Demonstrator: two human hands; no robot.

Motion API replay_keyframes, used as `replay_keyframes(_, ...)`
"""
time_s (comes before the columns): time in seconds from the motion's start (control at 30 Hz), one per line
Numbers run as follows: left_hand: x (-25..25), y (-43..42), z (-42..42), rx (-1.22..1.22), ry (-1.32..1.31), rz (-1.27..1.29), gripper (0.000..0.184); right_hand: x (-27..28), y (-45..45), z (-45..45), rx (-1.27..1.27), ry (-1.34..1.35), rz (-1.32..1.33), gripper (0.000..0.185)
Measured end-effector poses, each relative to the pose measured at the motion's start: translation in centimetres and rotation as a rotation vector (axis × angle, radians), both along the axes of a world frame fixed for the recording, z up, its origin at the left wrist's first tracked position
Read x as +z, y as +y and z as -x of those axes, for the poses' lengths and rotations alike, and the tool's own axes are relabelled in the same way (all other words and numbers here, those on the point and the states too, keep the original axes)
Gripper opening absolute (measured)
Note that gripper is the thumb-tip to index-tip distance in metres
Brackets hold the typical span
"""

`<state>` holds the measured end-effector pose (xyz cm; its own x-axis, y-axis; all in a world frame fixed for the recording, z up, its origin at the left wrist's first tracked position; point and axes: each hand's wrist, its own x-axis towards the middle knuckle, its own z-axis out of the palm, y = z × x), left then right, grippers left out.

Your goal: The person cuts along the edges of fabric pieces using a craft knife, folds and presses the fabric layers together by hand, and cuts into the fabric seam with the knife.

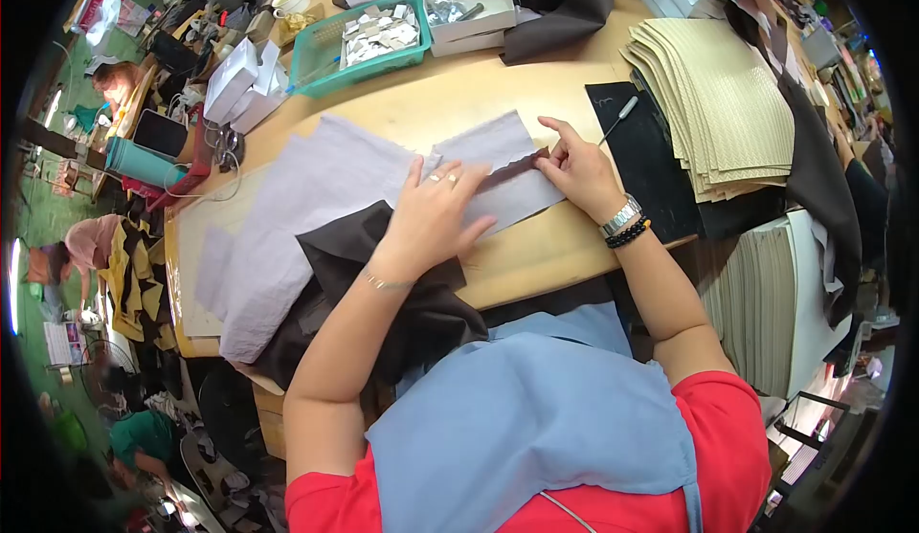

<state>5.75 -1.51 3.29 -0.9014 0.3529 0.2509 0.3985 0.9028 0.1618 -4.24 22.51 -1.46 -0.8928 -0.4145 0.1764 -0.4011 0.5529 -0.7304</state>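
Observation:
A pale grey-lilac fabric piece (498, 141) lies on the table in front of me, with a dark strip showing along its folded middle. My left hand (438, 206) is over its left part, fingers spread and thumb apart. At the right end, my right hand (582, 171) pinches the fabric edge near the dark strip, its index finger raised; the exact hold is partly hidden. Left of my hands spreads a larger lilac cloth (321, 174). A black cloth (349, 246) lies under my left forearm and hangs over the table's front edge.
A green basket (311, 55) with small white pieces stands at the back, beside a white box (474, 31). To the right are a black mat (622, 150), a white-handled pointed tool (627, 107) and stacked cream sheets (713, 102). People work at the left.

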Motion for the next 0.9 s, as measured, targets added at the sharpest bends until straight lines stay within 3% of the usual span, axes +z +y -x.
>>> replay_keyframes(0.07,-1.1,1.1,2.0,0.195,-0.26,0.134,0.072,0.0,0.6,-0.2,-0.021,0.0,0.012,0.055)
replay_keyframes(0.17,-2.4,0.0,4.3,0.188,-0.215,0.046,0.087,-0.3,2.2,-1.1,-0.059,-0.013,0.007,0.051)
replay_keyframes(0.33,-4.1,-0.2,4.2,0.099,-0.08,0.002,0.076,0.7,2.9,-0.7,-0.038,0.072,-0.119,0.038)
replay_keyframes(0.4,-3.9,0.0,3.7,0.098,0.011,0.003,0.068,1.1,4.0,1.2,-0.222,0.139,-0.199,0.033)
replay_keyframes(0.43,-3.7,0.3,3.4,0.085,0.046,-0.008,0.064,1.3,4.8,2.5,-0.312,0.173,-0.24,0.035)
replay_keyframes(0.53,-2.9,2.3,1.8,0.045,0.187,-0.011,0.049,3.1,6.8,5.8,-0.496,-0.059,-0.562,0.057)
replay_keyframes(0.63,-4.5,2.6,2.0,0.045,0.109,-0.182,0.042,0.8,9.0,9.0,-0.383,-0.093,-0.517,0.056)
replay_keyframes(0.67,-4.6,2.6,2.2,0.06,0.129,-0.229,0.036,0.5,9.8,10.1,-0.335,-0.32,-0.386,0.047)
replay_keyframes(0.8,-5.1,1.7,3.5,0.074,0.002,-0.446,0.032,1.0,10.1,10.8,-0.298,-0.553,-0.249,0.029)
replay_keyframes(0.9,-4.4,0.6,5.2,0.156,-0.338,-0.601,0.027,0.1,9.1,9.2,-0.2,-0.426,0.273,0.025)
